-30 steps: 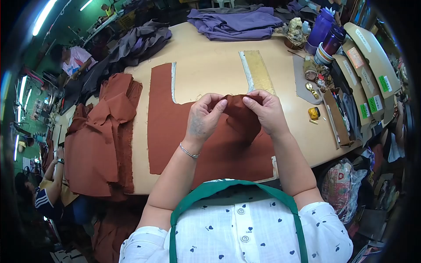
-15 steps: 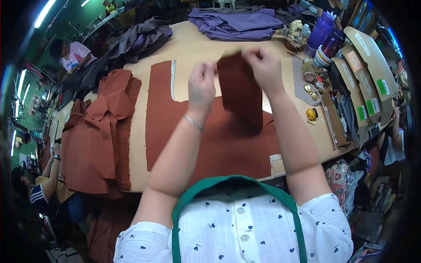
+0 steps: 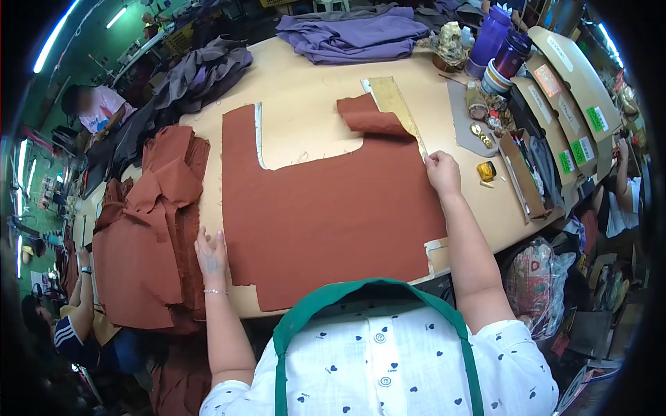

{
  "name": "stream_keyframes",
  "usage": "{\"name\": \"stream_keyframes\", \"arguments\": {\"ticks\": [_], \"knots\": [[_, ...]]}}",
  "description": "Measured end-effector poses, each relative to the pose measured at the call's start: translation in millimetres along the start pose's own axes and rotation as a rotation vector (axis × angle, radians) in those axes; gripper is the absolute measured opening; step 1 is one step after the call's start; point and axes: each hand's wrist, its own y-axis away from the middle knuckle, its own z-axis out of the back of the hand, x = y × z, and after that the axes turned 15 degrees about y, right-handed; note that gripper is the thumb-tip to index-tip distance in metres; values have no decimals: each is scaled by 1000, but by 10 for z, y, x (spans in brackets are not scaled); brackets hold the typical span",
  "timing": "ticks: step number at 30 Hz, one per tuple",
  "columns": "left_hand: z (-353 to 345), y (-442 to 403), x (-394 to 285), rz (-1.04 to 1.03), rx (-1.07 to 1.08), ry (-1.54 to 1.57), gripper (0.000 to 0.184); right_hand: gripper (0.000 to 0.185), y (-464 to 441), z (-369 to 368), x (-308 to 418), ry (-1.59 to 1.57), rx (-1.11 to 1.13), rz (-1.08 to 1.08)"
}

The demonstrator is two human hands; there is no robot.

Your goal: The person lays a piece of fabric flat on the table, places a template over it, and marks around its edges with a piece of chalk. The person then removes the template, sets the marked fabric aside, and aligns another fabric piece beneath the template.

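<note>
A rust-brown cut piece of cloth (image 3: 333,215), U-shaped at the far side, lies spread in front of me. Its far right arm is folded over on itself, baring a tan pattern board (image 3: 394,98) with a pale edge beneath. At the cloth's right edge, my right hand (image 3: 442,173) is closed, fingertips pinching at the border. My left hand (image 3: 211,255) rests by the left edge with thumb and fingers apart, holding nothing. White-edged board (image 3: 434,251) also shows at the near right corner.
Rust-brown cloth pieces (image 3: 149,236) are heaped at the left. Purple cloth (image 3: 354,38) and dark cloth (image 3: 201,73) lie along the far side. A yellow tape measure (image 3: 486,171), an open box of tools (image 3: 522,177) and cardboard files (image 3: 569,104) stand right. Other people sit at left.
Both hands were raised with a cloth flap between them; the flap now lies folded at the far right. My left hand moved down and left, my right hand down to the right edge.
</note>
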Motion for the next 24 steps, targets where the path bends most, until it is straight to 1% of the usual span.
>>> {"name": "stream_keyframes", "arguments": {"ticks": [1, 2, 3, 4, 5, 6, 7, 9, 10, 12, 13, 15, 16, 18, 19, 21, 22, 24], "knots": [[64, 48, 21, 131, -16, 83, 51, 22, -29, -47, -2, 3, 0, -45], [39, 105, 56, 183, 8, 71, 54, 23, -97, -127, -28, 4, -2, -82], [-8, 167, 75, 104, 10, 15, 55, 24, -167, -198, -44, 4, -7, -110], [-73, 220, 63, 30, 7, -40, 55, 29, -237, -253, -88, 15, 7, -105], [-108, 255, 34, -41, 3, -97, 55, 28, -297, -267, -146, -142, 149, -141], [-100, 256, 6, -51, 5, -143, 49, 27, -343, -277, -216, -294, 295, -177], [-85, 220, 42, 13, 15, -105, 45, 26, -354, -274, -216, -441, 444, -215], [-68, 151, 127, 132, 39, -22, 39, 28, -209, -42, -84, -733, 603, -263], [-48, 158, 96, 155, 33, 8, 36, 29, -117, 52, -47, -880, 682, -292], [0, 187, 3, 197, 29, 64, 30, 30, 28, 27, -110, -1093, 749, -244], [-4, 191, 47, 181, 6, 98, 27, 30, 99, 14, -152, -1201, 783, -226], [-38, 216, 165, 149, -30, 162, 23, 30, 256, 84, -218, -1390, 870, -276], [-27, 239, 148, 131, -37, 137, 22, 31, 314, 111, -248, -1485, 911, -305], [-20, 262, 78, 90, -49, 92, 21, 31, 370, 72, -293, -1490, 828, -342], [-44, 271, 97, 19, -75, 20, 21, 31, 392, 65, -299, -1495, 783, -361], [-95, 295, 148, -129, -124, -123, 22, 28, 393, 65, -292, -1461, 813, -328], [-99, 301, 112, -99, -132, -117, 24, 26, 389, 68, -278, -1445, 827, -311], [-103, 292, 17, -40, -149, -104, 27, 21, 388, 33, -265, -1349, 780, -298]]}}
